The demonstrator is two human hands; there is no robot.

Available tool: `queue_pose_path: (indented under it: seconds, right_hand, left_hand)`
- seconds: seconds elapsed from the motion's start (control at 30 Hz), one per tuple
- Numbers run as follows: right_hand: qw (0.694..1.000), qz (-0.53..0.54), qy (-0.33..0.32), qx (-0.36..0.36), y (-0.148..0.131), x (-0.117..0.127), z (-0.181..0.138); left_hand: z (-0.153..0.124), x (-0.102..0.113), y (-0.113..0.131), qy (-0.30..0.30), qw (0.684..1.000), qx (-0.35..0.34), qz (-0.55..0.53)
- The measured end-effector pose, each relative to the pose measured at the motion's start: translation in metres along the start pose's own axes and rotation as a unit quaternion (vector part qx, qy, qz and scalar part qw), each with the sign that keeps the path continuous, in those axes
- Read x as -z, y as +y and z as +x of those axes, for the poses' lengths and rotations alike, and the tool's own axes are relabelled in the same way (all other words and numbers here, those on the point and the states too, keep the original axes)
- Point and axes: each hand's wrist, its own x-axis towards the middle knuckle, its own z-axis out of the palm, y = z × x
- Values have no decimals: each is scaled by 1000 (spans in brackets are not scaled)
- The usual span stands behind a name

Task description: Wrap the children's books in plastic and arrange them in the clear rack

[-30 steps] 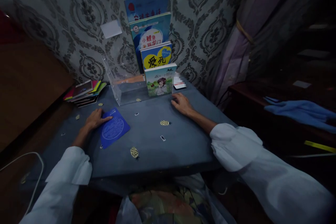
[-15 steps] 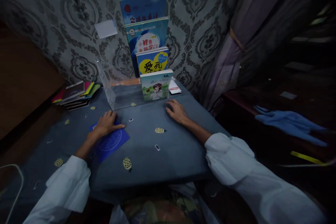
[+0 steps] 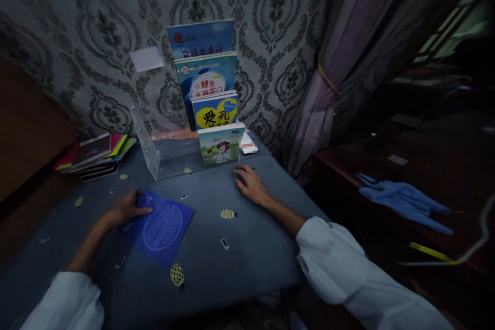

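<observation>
While left hand (image 3: 126, 210) rests on blue booklet (image 3: 164, 224), right hand (image 3: 250, 186) flat on table (image 3: 255, 252); all fingers apart.

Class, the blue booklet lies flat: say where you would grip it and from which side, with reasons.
Probably the right corner of the booklet, from the right. It lies flat and thin, so fingers must slip under a free corner and pinch; the left hand rests on its left corner, the right one is bare.

Both arms stretch forward, forearms bare beyond white sleeves. The left hand (image 3: 126, 210) lies palm down, fingers loosely extended. The right hand (image 3: 249, 185) rests palm down, well apart from it, fingers slightly curled.
</observation>
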Motion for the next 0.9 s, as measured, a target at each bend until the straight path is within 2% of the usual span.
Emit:
queue_pose_path:
  seconds: [0.2, 0.3, 0.43, 0.5, 0.57, 0.67, 0.7, 0.77, 0.83, 0.9]
  right_hand:
    - [1000, 14, -11, 17, -2, 1, -3]
    - [999, 27, -25, 26, -5, 4, -5]
    - [997, 51, -39, 45, -17, 8, -7]
    - [994, 72, -54, 68, -26, 8, -10]
    - [987, 96, -77, 102, -37, 8, -13]
    - [977, 106, -108, 152, -53, 7, -21]
    - [973, 102, -119, 168, -57, 7, -24]
    - [965, 93, -144, 198, -65, 6, -29]
    - [957, 87, -167, 222, -71, 6, -33]
    - [949, 80, -186, 241, -76, 6, -36]
  left_hand:
    - [-1, -10, 11, -5, 1000, -5, 0]
    - [-6, -17, 26, -9, 1000, -8, -4]
    - [-12, -31, 64, -24, 999, -33, -16]
    - [-12, -41, 89, -30, 997, -68, -12]
    - [-11, -53, 113, -20, 991, -135, 2]
    - [-5, -73, 136, 12, 983, -186, -6]
    - [-3, -79, 137, 30, 973, -228, -3]
    - [0, -86, 128, 55, 963, -264, 9]
    - [2, -87, 105, 74, 967, -242, 34]
    - [3, -81, 77, 89, 978, -175, 68]
